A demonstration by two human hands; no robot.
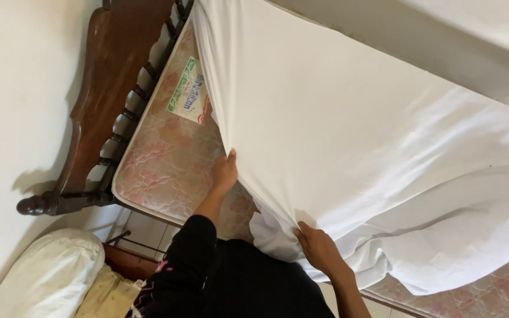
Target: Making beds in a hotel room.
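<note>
A white sheet [349, 135] covers most of the mattress [166, 165], running from the top corner near the headboard down toward the lower right, where it bunches in loose folds over the bed's edge. The mattress, with a faded pink floral quilted cover and a rectangular green-and-white label [188, 91], lies bare along its near left part. A dark carved wooden headboard [107, 100] stands against the pale wall on the left. A cream pillow [48, 271] lies at the lower left, beside the bed. The left hand [225, 172], arm in a black sleeve, presses at the sheet's edge on the bare mattress, fingers clenched on the cloth. The right hand [319, 250] grips the sheet's lower edge, its fingers tucked under the fabric.
</note>
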